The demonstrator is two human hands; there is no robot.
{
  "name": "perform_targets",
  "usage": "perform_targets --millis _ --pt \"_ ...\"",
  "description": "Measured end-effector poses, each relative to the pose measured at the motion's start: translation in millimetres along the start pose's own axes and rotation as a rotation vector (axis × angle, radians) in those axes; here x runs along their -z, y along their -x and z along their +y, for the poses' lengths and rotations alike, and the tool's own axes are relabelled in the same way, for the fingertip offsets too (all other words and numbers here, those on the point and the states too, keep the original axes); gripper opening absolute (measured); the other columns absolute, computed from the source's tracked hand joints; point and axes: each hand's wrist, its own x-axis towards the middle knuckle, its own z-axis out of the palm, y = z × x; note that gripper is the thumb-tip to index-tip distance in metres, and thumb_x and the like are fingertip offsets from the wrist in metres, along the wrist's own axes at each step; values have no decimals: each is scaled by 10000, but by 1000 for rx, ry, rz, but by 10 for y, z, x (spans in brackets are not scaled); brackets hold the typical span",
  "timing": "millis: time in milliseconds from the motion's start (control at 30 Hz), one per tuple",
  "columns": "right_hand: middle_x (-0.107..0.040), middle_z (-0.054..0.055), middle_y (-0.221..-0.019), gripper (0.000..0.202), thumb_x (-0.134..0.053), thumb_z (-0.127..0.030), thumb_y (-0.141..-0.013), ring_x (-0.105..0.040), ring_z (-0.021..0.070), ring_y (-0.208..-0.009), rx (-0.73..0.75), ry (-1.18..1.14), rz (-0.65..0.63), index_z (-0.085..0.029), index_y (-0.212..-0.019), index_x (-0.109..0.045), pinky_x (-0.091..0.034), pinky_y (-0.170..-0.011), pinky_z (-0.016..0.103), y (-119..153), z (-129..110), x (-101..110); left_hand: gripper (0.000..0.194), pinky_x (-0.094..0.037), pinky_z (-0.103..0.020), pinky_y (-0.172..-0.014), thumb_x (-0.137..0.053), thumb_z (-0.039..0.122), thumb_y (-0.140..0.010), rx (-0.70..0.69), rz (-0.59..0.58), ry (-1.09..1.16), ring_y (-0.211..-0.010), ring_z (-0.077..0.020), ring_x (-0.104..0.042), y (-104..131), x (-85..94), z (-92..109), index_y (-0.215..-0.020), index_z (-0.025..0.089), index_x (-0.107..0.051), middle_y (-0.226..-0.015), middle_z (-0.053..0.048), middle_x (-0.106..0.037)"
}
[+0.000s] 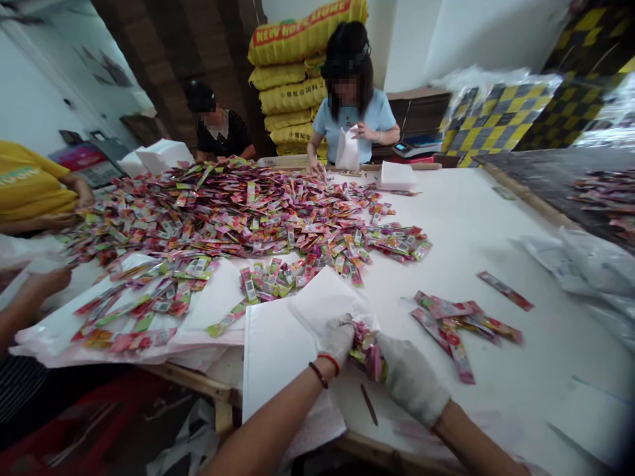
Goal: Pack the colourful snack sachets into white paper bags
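My left hand [338, 340], in a pale work glove, has its fingers curled round the edge of a white bag [325, 297], beside a bunch of small colourful packets [366, 350]. From the other side my right hand [411, 377], also gloved, grips that bunch at the mouth of the bag. The fingertips of both hands are partly hidden by the packets. Under my left forearm lies a stack of flat white bags [270, 350]. To the right of my right hand is a small group of loose packets [454, 320], with a single packet [505, 291] beyond it.
A large heap of packets [208, 211] covers the table's left and middle. Across the table [461, 225], a person in light blue [381, 116] holds a white bag. Another person sits farther left; others' arms reach in at the left edge. Plastic bags [590, 264] lie right.
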Motion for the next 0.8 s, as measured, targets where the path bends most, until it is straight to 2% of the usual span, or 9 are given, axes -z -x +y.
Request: perform_targets --millis 67,200,233,300,433,500,633,733,800 --pt "-682 134 -869 243 -476 -247 -804 -628 264 -796 64 49 -71 -137 -972 -614 -428 -722 356 -49 -3 68 202 -387 -200 -585 -461 203 -765 -106 -5 -103 -591 -97 -489 84 26 9 -811 135 -645 -665 10 -606" --pt "-692 103 -922 274 -552 -323 -763 -637 223 -801 12 -72 -172 -168 -977 -624 -430 -706 292 -226 2 294 205 -401 -237 -681 -475 219 -775 -457 -67 -705 -740 -148 -565 231 203 62 -859 176 -657 -805 -38 -662" --pt "-694 93 -908 262 -566 -333 -752 -637 211 -784 -30 -84 -192 -175 -950 -629 -428 -690 278 -263 -1 330 199 -398 -241 -667 -481 216 -765 -476 -79 -805 -726 -156 -573 233 243 84 -846 176 -659 -778 -42 -663" --pt "-694 87 -858 227 -564 -340 -755 -634 203 -748 -97 -56 -178 -178 -899 -633 -418 -659 268 -297 -24 333 214 -398 -238 -631 -464 223 -775 -432 -103 -848 -687 -161 -583 193 278 140 -811 164 -666 -722 -42 -663" --pt "-688 111 -891 229 -453 -267 -830 -631 214 -813 11 45 -66 -174 -940 -631 -408 -714 289 -248 -106 161 280 -445 -234 -703 -457 244 -798 -297 -71 -642 -791 -165 -614 121 160 309 -907 124 -686 -860 -61 -703" --pt "-691 125 -896 232 -481 -238 -797 -632 218 -825 22 63 -89 -159 -947 -639 -409 -733 290 -266 -114 115 292 -449 -239 -747 -465 234 -798 -366 -71 -659 -836 -165 -616 190 58 405 -978 140 -675 -935 -68 -702" --pt "-701 141 -846 189 -613 -231 -663 -637 235 -836 -96 51 -221 -152 -820 -681 -416 -722 273 -467 -69 202 264 -431 -273 -679 -421 289 -850 -540 -17 -1006 -744 -187 -616 415 -118 508 -885 193 -664 -822 -72 -689" --pt "-696 149 -823 163 -616 -225 -653 -633 234 -814 -171 15 -230 -140 -774 -682 -417 -708 273 -539 -65 303 284 -417 -283 -647 -376 315 -884 -552 78 -1145 -752 -202 -619 434 -177 457 -900 215 -642 -817 -74 -679" --pt "-686 129 -812 193 -619 -228 -643 -620 218 -766 -169 -52 -198 -135 -804 -672 -418 -678 268 -460 -70 348 292 -419 -292 -646 -364 313 -891 -562 83 -1192 -776 -215 -621 368 -171 390 -956 221 -634 -834 -78 -679"
